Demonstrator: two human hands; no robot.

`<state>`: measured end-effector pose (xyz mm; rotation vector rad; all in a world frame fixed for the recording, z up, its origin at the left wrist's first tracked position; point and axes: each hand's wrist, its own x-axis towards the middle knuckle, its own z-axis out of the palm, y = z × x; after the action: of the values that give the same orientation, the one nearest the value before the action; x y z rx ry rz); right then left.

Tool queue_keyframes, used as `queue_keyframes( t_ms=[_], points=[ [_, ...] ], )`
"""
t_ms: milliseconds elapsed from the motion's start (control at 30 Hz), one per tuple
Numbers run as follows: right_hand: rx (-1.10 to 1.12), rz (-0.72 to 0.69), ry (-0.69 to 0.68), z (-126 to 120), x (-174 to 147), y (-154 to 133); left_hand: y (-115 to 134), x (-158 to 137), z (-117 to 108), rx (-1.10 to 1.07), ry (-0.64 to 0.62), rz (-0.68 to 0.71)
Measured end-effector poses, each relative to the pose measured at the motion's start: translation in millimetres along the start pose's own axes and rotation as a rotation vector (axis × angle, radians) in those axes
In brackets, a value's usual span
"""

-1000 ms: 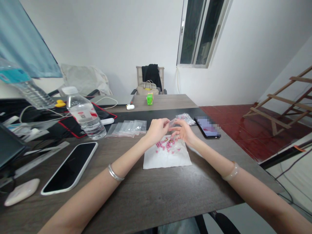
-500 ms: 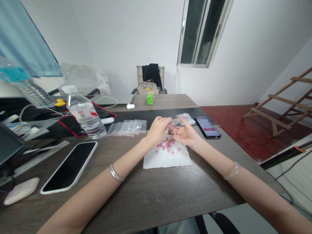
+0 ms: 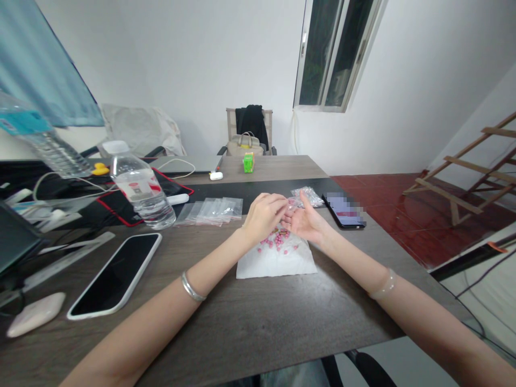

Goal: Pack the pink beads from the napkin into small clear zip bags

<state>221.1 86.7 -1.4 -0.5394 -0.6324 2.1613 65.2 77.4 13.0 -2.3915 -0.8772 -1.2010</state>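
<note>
My left hand (image 3: 264, 216) is closed, its fingertips pinching a small clear plastic bag (image 3: 292, 203) with a hint of pink in it. Facing it, my right hand (image 3: 305, 221) has its palm turned up, thumb raised away from the fingers, and its fingertips close to the bag. Whether they touch it, I cannot tell. Below both hands, several small pink beads (image 3: 278, 242) and a few gold-coloured bits lie on a white sheet of tissue (image 3: 274, 266).
Left of the hands lie flat clear bags (image 3: 215, 210). More crumpled clear plastic (image 3: 309, 196) and a phone (image 3: 342, 209) are to the right. A white-edged phone (image 3: 116, 277), a water bottle (image 3: 139, 185) and cables occupy the left; a green box (image 3: 248, 163) stands farther back.
My left fingers have shifted slightly and spread over the bag, with pink now showing in the clear plastic. My right thumb has risen a little. The arms have hardly moved.
</note>
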Motion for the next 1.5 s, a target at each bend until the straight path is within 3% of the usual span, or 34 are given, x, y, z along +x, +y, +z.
queue_keyframes(
  t_ms=[333, 500, 633, 733, 833, 1033, 1200, 1367, 1500],
  points=[
    [0.126, -0.107, 0.077, -2.2, 3.8, -3.9, 4.2, -1.3, -2.1, 0.059, -0.014, 0.025],
    [0.044, -0.149, 0.148, -3.9, 4.4, -5.8, 10.1, 1.0, -9.0, -0.025, -0.057, -0.117],
    [-0.077, -0.135, 0.201, -8.9, 6.7, -2.2, 10.5, -11.5, -25.8, -0.117, -0.269, -0.317],
    [-0.176, -0.141, 0.152, -12.2, 9.2, 5.0, 9.0, -33.4, -38.1, -0.189, -0.512, -0.343],
    [-0.256, -0.173, 0.107, -11.7, 9.5, 13.3, 7.4, -55.0, -42.5, -0.18, -0.608, -0.354],
    [-0.565, -0.353, 0.126, -1.3, 1.7, 24.4, 7.1, -70.0, -34.0, -0.2, -0.613, -0.372],
    [-0.838, -0.41, 0.02, 2.4, -4.3, 32.1, 10.4, -70.7, -32.1, -0.229, -0.668, -0.375],
    [-1.126, -0.463, -0.041, -1.5, -6.0, 37.7, 11.7, -69.4, -34.2, -0.252, -0.638, -0.358],
    [-1.199, -0.479, -0.057, -1.6, -7.5, 37.9, 12.9, -66.9, -36.0, -0.26, -0.624, -0.357]
  ],
)
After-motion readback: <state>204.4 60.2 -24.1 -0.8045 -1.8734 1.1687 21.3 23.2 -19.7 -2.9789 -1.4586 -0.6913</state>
